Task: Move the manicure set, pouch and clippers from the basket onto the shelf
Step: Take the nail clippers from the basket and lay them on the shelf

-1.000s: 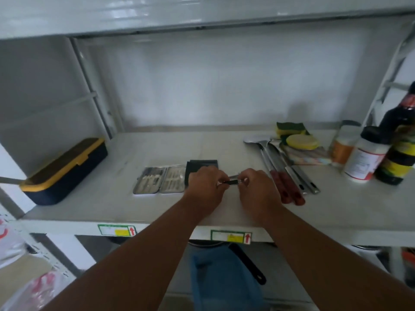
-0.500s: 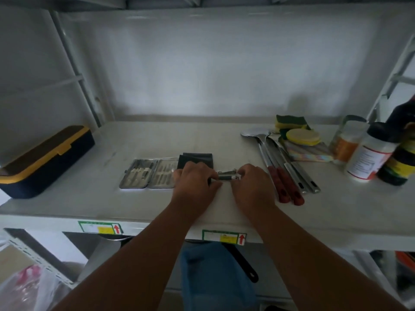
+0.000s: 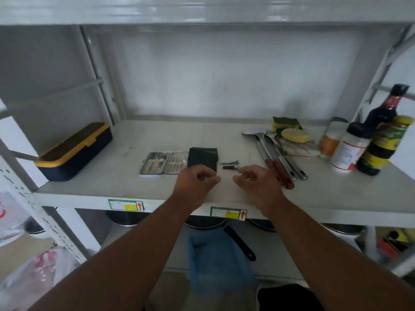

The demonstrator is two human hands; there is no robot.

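Note:
On the white shelf [image 3: 224, 140] lies the open metal manicure set [image 3: 162, 163] with its tools showing. A dark pouch [image 3: 202, 157] rests against its right side. Two small clippers [image 3: 230, 165] lie side by side just right of the pouch. My left hand [image 3: 195, 180] hovers in front of the pouch, fingers loosely curled and holding nothing. My right hand [image 3: 257, 182] sits just in front of the clippers, fingers apart and empty. A blue basket [image 3: 215, 259] shows below the shelf edge between my forearms.
A navy box with a yellow lid [image 3: 74, 151] stands at the shelf's left. Ladles with red handles [image 3: 276, 158], sponges [image 3: 289, 131], jars [image 3: 347, 150] and a dark sauce bottle [image 3: 379, 129] crowd the right. Metal pots sit on the lower shelf.
Both hands held a clipper between them before; now it lies on the shelf beside the other one, and both hands have let go and drawn back toward me.

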